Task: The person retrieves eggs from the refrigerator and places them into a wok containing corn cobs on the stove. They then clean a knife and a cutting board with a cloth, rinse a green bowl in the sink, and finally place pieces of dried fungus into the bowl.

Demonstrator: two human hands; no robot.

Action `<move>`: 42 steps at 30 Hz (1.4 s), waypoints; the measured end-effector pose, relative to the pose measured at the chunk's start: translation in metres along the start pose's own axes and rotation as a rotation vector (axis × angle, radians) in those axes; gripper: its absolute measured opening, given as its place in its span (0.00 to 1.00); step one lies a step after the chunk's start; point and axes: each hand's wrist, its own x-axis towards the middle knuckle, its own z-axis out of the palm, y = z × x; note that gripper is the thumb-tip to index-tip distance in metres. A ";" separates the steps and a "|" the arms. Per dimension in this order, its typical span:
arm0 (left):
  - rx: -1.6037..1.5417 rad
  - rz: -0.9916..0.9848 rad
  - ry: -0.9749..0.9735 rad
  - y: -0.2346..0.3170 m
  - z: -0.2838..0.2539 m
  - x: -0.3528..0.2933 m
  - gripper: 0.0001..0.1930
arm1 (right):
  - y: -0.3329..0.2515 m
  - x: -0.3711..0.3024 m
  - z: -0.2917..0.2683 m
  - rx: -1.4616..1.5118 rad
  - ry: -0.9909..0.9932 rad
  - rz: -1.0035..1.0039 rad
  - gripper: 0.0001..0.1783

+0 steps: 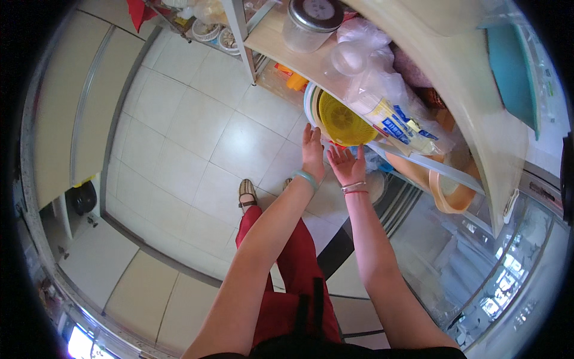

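At six o'clock show a black top (335, 352), two dark straps (318, 305) and dark red trousers (302, 260); toward nine, a brown-and-beige striped shoe (246, 190). A pale green bangle (305, 178) rings the left wrist (313, 170); toward three, a silvery bracelet (353, 186) and thin red band (357, 192) ring the right wrist (351, 178).

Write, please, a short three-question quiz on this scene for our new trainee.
1. True or false: a pale green bangle circles the wrist of the left hand.
2. Which stands on the wood-toned shelf: (a) a black kettle, (b) a clear jar with a metal lid, or (c) a red bucket?
3. What colour is the mesh basket ahead of the left hand and right hand?

Key: 1. True; 2. b; 3. Yellow.
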 end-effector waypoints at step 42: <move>0.740 0.345 0.410 -0.033 0.004 0.100 0.46 | -0.047 0.057 -0.010 -0.222 -0.115 0.028 0.14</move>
